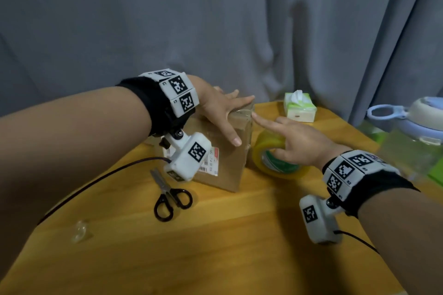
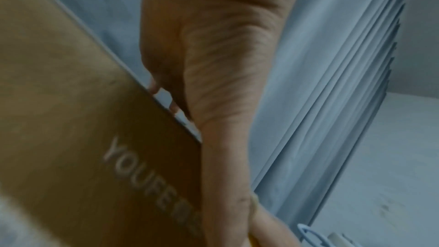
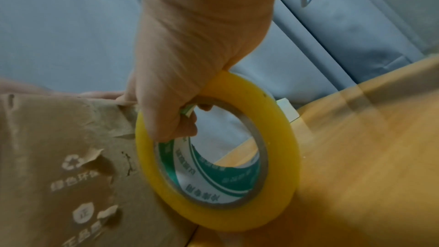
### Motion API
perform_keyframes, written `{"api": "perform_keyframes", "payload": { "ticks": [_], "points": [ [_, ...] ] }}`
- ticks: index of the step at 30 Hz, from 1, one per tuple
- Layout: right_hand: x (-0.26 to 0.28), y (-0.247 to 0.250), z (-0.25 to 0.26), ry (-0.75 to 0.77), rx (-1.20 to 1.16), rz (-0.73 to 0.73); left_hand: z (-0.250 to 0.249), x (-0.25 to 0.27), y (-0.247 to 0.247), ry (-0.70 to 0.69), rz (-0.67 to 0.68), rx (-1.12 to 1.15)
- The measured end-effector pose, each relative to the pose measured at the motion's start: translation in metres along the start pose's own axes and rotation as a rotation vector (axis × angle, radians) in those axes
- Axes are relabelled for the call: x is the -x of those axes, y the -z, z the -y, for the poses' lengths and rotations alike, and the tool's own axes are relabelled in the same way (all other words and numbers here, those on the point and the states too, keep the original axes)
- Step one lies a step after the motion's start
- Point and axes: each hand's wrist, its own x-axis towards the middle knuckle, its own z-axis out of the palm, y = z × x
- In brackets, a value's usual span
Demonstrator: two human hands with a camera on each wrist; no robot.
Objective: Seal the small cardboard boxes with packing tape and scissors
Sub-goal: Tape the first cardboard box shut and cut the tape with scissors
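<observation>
A brown cardboard box (image 1: pixel 230 163) with a white shipping label stands on the wooden table (image 1: pixel 215 246). My left hand (image 1: pixel 220 112) lies flat on its top, fingers straight, thumb down the front face. My right hand (image 1: pixel 294 141) holds the yellow tape roll (image 1: pixel 271 158) beside the box's right side, lower fingers curled through the core, index finger stretched to the box's top right edge. In the right wrist view the tape roll (image 3: pixel 218 157) hangs from my curled fingers against the box (image 3: pixel 59 166). The left wrist view shows the box (image 2: pixel 71 119) close up. Black-handled scissors (image 1: pixel 167 194) lie left of the box.
A green tissue pack (image 1: pixel 299 108) stands behind the tape. A pale blue lidded bottle (image 1: pixel 412 122) sits at the right edge. A crumpled bit of clear tape (image 1: pixel 80 231) lies front left. A black cable (image 1: pixel 96 179) runs across the table. Grey curtain behind.
</observation>
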Motion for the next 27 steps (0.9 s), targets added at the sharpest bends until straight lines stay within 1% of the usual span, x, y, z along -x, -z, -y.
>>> {"api": "perform_keyframes", "payload": {
  "ticks": [4, 7, 9, 11, 12, 13, 14, 15, 17, 19, 22, 24, 27],
  "points": [
    [-0.013, -0.003, -0.010, 0.010, -0.014, -0.031, -0.001, -0.015, 0.000, -0.046, -0.038, 0.049],
    [-0.017, -0.011, -0.013, -0.010, -0.043, -0.070, 0.001, -0.025, -0.008, -0.063, -0.068, 0.174],
    [-0.018, -0.010, -0.012, -0.024, -0.031, -0.080, -0.001, -0.025, -0.010, -0.060, -0.139, 0.214],
    [-0.021, -0.005, -0.010, -0.061, 0.072, -0.090, -0.002, -0.022, -0.011, -0.051, -0.232, 0.192],
    [-0.022, 0.001, -0.009, -0.084, 0.148, -0.120, -0.002, -0.019, -0.011, -0.058, -0.284, 0.197],
    [-0.024, 0.010, -0.008, -0.099, 0.225, -0.179, 0.000, -0.017, -0.012, -0.073, -0.345, 0.229],
    [-0.027, 0.022, -0.008, -0.103, 0.282, -0.272, 0.002, -0.014, -0.012, -0.092, -0.416, 0.281],
    [-0.029, 0.036, -0.007, -0.104, 0.300, -0.381, 0.005, -0.010, -0.011, -0.109, -0.494, 0.347],
    [-0.034, 0.064, -0.004, -0.104, 0.258, -0.570, 0.009, -0.003, -0.012, -0.115, -0.652, 0.513],
    [-0.040, 0.086, 0.003, -0.097, 0.284, -0.710, 0.009, 0.002, -0.019, -0.100, -0.787, 0.689],
    [-0.053, 0.096, 0.022, -0.141, 0.356, -0.821, 0.010, 0.006, -0.036, -0.071, -0.922, 0.905],
    [-0.061, 0.097, 0.037, -0.156, 0.340, -0.869, 0.015, 0.005, -0.049, -0.063, -0.996, 1.027],
    [-0.075, 0.101, 0.059, -0.098, 0.303, -0.948, 0.024, 0.002, -0.070, -0.111, -1.052, 1.235]
  ]
}}
